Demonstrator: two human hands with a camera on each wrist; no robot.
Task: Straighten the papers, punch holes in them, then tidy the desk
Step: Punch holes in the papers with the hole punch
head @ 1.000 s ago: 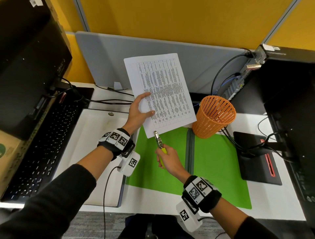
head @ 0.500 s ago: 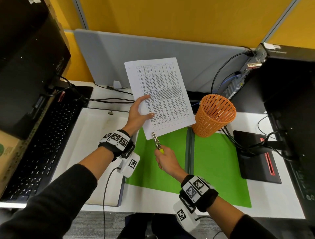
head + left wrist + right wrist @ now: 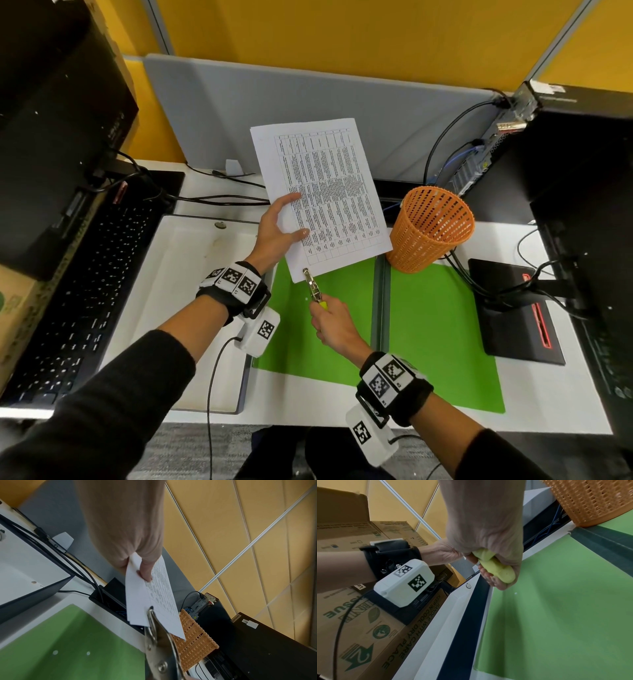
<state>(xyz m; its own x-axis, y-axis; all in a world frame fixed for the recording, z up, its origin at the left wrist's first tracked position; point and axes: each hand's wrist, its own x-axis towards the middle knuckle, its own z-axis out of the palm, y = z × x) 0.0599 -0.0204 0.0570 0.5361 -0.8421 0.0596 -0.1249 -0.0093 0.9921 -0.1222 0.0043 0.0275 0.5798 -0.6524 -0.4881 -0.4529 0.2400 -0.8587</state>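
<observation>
punch (image 3: 313, 287) now bites papers (image 3: 320, 192); both hands gripping

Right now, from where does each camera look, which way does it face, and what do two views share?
Head: above the desk, looking down; shows both forearms, the left hand holding the papers, the right hand gripping the hole punch.
Left wrist: looks along the left hand at papers, punch tip, orange basket.
Right wrist: looks along the right hand at the punch's yellow handles; the left wrist shows.
All three share the green mat and basket.
</observation>
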